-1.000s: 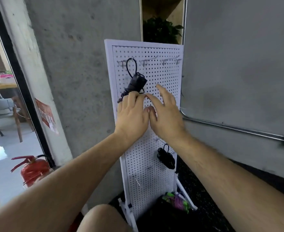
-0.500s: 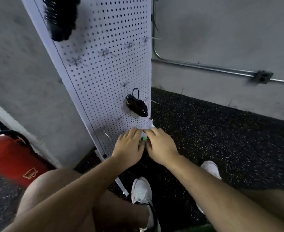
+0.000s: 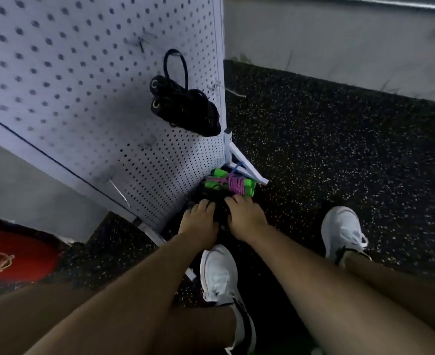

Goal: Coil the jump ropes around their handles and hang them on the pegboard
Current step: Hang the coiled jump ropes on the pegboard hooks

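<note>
While the person is crouching in front of a white pegboard [image 3: 70, 98], both hands are reaching down to the speckled dark floor [image 3: 339, 149] at its base. The left hand [image 3: 198, 220] and right hand [image 3: 246, 217] are hovering side by side, knuckles up, fingers bending downward. Something dark is lying beneath them, but it is blending into the floor. I cannot tell whether either hand is grasping anything.

A green jump rope [image 3: 230, 185] is lying on the floor at twelve o'clock from the right hand, just beyond its fingertips and against the board's white support leg [image 3: 247, 167]. Its two green handles are lying side by side, their long axis running roughly from nine o'clock to three o'clock, the three o'clock end tipping slightly toward the person. Pink cord is wrapping the middle, crossing that axis, and a small loop is poking out toward twelve o'clock.

A black jump rope [image 3: 185, 111] is already hanging on the board, higher up, at about eleven o'clock from the hands. Its loop is rising toward twelve o'clock, and its handles are slanting from ten o'clock down to four o'clock.

Judging by this, the step in hand is picking up the next rope from the floor. The next move is likely calling for a firm grip on the bundle, so the coils are not slipping, with the loop free for a hook.
</note>
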A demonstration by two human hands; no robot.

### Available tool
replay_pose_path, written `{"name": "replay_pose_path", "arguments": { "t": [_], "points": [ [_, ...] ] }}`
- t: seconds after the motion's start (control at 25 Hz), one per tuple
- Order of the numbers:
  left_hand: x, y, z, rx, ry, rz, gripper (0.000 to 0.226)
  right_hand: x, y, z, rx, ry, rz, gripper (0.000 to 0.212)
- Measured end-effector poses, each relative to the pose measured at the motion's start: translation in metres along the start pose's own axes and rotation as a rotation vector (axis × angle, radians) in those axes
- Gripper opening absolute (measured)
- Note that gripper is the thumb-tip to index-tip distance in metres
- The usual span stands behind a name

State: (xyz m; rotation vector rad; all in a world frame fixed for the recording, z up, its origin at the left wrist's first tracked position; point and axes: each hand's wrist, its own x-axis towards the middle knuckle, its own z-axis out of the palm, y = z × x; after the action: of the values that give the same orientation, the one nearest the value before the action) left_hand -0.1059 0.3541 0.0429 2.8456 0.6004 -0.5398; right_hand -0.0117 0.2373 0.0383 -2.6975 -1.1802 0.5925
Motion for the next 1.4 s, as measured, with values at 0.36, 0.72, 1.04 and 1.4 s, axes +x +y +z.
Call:
{"name": "replay_pose_path", "arguments": {
  "t": [0.36, 0.72, 1.04, 1.4],
  "points": [
    [0.019, -0.01, 0.026, -0.226, 0.018, -0.068, 0.056, 0.071, -0.017, 0.02, 0.588, 0.235, 0.253, 0.025],
    [-0.041, 0.025, -0.034, -0.636, 0.328, 0.107, 0.039, -0.027, -0.031, -0.062, 0.907, 0.326, 0.322, 0.015],
    [-0.153, 0.063, -0.164, -0.745, 0.621, 0.139, 0.012, -0.161, -0.058, -0.204, 0.792, 0.451, -0.103, 0.028],
    [-0.264, 0.077, -0.364, -0.822, 0.974, 0.248, 0.008, -0.212, -0.137, -0.393, 0.721, 0.863, -0.502, 0.015]
  ]
}}
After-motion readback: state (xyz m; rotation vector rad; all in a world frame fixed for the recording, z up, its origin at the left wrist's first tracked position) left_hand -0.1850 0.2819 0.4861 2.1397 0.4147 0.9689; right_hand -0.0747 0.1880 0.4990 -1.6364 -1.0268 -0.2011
